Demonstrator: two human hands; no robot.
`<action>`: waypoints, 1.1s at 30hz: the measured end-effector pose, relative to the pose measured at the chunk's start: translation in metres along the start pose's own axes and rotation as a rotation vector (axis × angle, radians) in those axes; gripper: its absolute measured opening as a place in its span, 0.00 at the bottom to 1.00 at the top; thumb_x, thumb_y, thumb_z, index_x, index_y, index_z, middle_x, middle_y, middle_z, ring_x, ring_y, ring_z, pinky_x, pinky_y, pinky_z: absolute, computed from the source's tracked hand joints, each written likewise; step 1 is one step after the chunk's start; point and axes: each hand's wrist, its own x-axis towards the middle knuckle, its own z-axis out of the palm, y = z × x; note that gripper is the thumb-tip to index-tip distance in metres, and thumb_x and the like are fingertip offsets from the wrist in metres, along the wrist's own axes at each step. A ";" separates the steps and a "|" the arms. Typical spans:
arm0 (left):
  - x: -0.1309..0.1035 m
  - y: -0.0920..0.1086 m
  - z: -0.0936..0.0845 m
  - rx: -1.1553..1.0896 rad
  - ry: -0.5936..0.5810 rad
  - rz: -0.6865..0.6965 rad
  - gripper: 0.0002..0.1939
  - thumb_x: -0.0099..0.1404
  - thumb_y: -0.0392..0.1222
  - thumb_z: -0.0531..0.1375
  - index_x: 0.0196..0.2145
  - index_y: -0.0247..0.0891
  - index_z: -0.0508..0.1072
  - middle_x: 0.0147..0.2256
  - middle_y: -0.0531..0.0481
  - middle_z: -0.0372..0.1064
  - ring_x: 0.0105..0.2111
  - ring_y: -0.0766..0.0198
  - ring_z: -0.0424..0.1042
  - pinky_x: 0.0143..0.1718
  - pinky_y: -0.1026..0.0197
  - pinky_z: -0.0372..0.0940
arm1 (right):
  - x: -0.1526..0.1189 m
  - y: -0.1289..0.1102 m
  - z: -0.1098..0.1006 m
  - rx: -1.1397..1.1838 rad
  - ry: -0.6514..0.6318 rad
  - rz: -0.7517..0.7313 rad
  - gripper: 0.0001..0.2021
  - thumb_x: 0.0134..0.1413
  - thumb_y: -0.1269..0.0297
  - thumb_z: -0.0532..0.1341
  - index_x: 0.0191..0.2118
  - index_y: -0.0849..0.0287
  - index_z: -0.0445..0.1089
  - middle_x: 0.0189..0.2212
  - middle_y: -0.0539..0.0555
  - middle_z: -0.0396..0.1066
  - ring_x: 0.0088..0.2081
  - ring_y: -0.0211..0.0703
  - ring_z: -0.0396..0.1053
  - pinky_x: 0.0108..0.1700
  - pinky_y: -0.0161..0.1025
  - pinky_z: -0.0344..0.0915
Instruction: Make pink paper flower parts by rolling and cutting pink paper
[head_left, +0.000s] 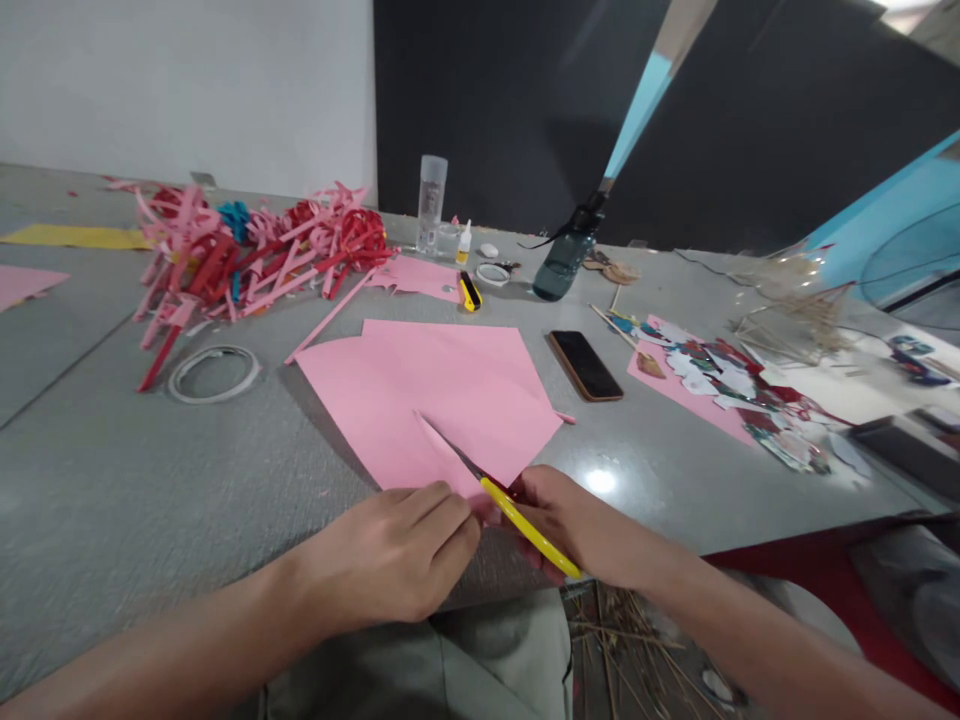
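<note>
A sheet of pink paper [442, 380] lies over the near part of the grey table, with a second pink edge showing behind it. My left hand [420, 550] pinches the paper's near edge, fingers pressed together. In my right hand [562, 520] are scissors with yellow handles [529, 530], the fingers wrapped round the loops. Their blades point away to the left over the pink paper, and the near edge of the sheet meets them close to the pivot. Part of the right fingers is hidden behind the handle.
Pink and red paper strips [262, 250] are heaped at the back left, near a tape roll [214, 375]. Beyond the sheet are a yellow cutter [470, 292], glue bottle [464, 243] and dark bottle [566, 260]. A phone [586, 366] and paper scraps [712, 375] lie right.
</note>
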 end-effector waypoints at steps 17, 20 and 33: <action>0.001 0.000 0.002 -0.051 0.014 -0.031 0.07 0.69 0.30 0.52 0.37 0.33 0.70 0.30 0.48 0.67 0.28 0.62 0.66 0.26 0.59 0.64 | 0.004 0.010 0.004 0.084 -0.025 0.038 0.19 0.55 0.50 0.66 0.31 0.57 0.59 0.23 0.44 0.55 0.22 0.31 0.57 0.23 0.30 0.56; 0.001 0.001 0.003 -0.039 0.045 -0.024 0.06 0.69 0.30 0.53 0.37 0.33 0.70 0.30 0.49 0.67 0.28 0.62 0.65 0.25 0.59 0.62 | 0.002 0.006 0.005 0.107 -0.037 -0.008 0.19 0.54 0.50 0.67 0.31 0.57 0.58 0.25 0.44 0.53 0.24 0.31 0.55 0.24 0.30 0.53; 0.000 0.003 0.006 0.015 0.085 0.039 0.04 0.68 0.31 0.56 0.36 0.33 0.71 0.28 0.49 0.66 0.28 0.62 0.65 0.26 0.59 0.61 | 0.005 -0.001 0.009 0.060 0.013 -0.026 0.22 0.55 0.44 0.66 0.35 0.58 0.61 0.28 0.46 0.58 0.27 0.33 0.55 0.27 0.32 0.53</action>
